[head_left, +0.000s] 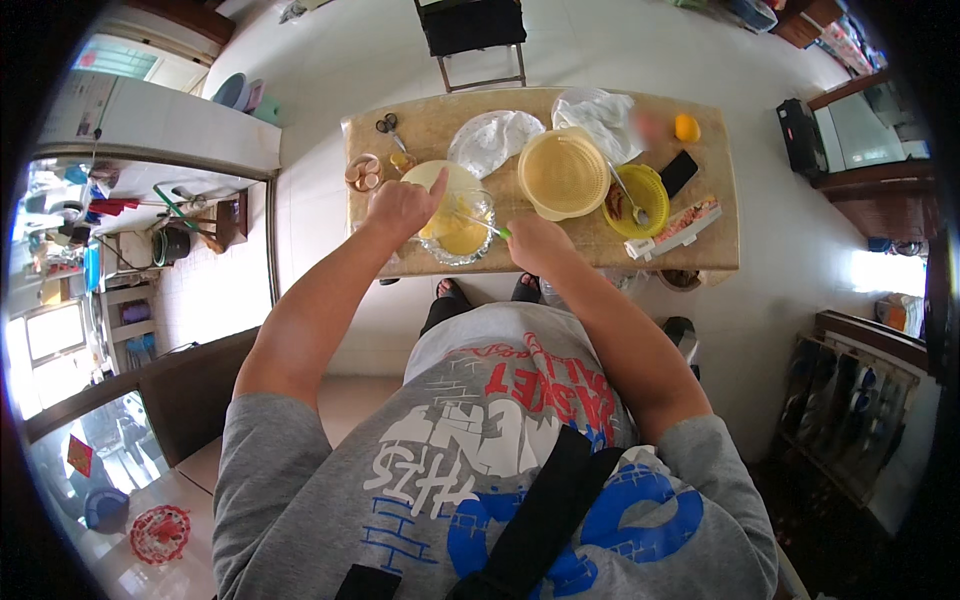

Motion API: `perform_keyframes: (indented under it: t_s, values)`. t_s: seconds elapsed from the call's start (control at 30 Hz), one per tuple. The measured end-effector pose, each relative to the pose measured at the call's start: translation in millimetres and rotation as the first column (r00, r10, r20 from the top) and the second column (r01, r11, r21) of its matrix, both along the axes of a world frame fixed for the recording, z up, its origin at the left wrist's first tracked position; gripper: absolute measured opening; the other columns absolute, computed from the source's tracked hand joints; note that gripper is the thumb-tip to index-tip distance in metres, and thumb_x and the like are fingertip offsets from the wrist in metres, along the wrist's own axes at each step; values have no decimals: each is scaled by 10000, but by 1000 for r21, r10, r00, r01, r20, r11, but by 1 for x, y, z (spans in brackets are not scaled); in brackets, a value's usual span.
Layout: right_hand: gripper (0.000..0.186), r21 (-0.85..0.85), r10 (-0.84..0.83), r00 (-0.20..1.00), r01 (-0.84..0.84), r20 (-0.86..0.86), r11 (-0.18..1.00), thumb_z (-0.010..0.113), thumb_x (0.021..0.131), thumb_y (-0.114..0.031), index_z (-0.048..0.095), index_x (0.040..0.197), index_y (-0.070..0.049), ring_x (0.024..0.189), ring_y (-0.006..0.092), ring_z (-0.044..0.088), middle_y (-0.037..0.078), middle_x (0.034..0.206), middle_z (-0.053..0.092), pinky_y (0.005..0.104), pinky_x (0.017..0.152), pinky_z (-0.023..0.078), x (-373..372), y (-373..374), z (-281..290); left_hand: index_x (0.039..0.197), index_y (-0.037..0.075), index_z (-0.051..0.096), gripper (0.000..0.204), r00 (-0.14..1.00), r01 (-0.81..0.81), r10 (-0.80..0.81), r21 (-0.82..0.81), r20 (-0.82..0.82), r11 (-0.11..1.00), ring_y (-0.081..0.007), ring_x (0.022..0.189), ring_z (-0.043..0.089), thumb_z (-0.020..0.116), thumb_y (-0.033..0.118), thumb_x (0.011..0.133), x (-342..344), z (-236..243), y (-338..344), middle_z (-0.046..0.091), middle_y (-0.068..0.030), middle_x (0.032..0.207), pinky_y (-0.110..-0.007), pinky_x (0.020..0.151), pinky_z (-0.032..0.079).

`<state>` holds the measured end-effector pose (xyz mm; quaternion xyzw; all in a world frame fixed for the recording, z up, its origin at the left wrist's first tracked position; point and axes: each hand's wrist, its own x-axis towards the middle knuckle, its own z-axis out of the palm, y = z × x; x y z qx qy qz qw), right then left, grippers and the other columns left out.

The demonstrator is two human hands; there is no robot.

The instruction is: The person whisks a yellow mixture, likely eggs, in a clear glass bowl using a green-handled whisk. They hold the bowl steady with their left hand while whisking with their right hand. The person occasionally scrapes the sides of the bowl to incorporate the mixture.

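Lettering shows on the grey shirt (520, 335): slanted red letters (547, 375) high on the front, chunky white letters (430, 455) below them to the left, and large blue characters (640, 520) with brick-like lines toward the bottom, partly crossed by a black strap (545, 510). Any print on the long box (675, 228) on the surface (590, 240) is too small to read.
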<state>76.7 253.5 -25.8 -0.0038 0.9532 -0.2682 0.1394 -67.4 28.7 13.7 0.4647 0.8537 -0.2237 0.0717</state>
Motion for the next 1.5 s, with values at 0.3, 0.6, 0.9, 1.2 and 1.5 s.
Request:
perform_keyframes:
  t_s: [0.3, 0.6, 0.9, 1.2, 1.5]
  values:
    - [223, 82, 38, 999, -35, -33, 996, 577, 898, -209, 689, 889, -17, 841, 400, 698, 225, 859, 703, 509, 762, 555, -11, -9, -2, 1537, 115, 360, 672, 1000, -4, 4, 37, 15, 999, -245, 541, 669, 563, 101, 897, -1, 5, 1, 665, -69, 634, -441, 561, 496]
    - [246, 83, 32, 999, -28, -43, 996, 579, 921, -254, 686, 904, -33, 844, 402, 685, 211, 854, 703, 532, 753, 539, -8, -12, 5, 1523, 131, 385, 641, 999, -45, 45, -10, 27, 999, -254, 573, 682, 562, 101, 907, -3, 7, -3, 679, -59, 664, -468, 580, 493]
    - [249, -247, -18, 999, 26, 33, 969, 684, 850, -255, 709, 982, -45, 809, 393, 685, 204, 858, 702, 480, 734, 535, -16, 7, -7, 1517, 132, 394, 653, 1000, -19, 18, -40, -25, 999, -230, 561, 683, 580, 97, 892, -5, 7, -11, 667, -48, 637, -401, 546, 529]
    - [270, -163, 54, 993, -36, 106, 986, 689, 862, -291, 694, 987, -51, 837, 387, 686, 196, 876, 705, 489, 739, 536, -18, 17, -9, 1516, 116, 389, 658, 999, -15, 14, -19, -33, 1000, -229, 564, 688, 574, 85, 885, -10, 12, -12, 671, -57, 641, -385, 483, 523]
    - [252, 95, 91, 992, -83, -87, 992, 597, 931, -241, 657, 1134, -106, 894, 349, 696, 152, 931, 714, 495, 775, 541, -14, 7, 3, 1482, 81, 420, 590, 999, -34, 35, -20, 33, 999, -252, 608, 709, 541, 95, 904, -15, 17, -6, 709, -84, 703, -397, 505, 547]
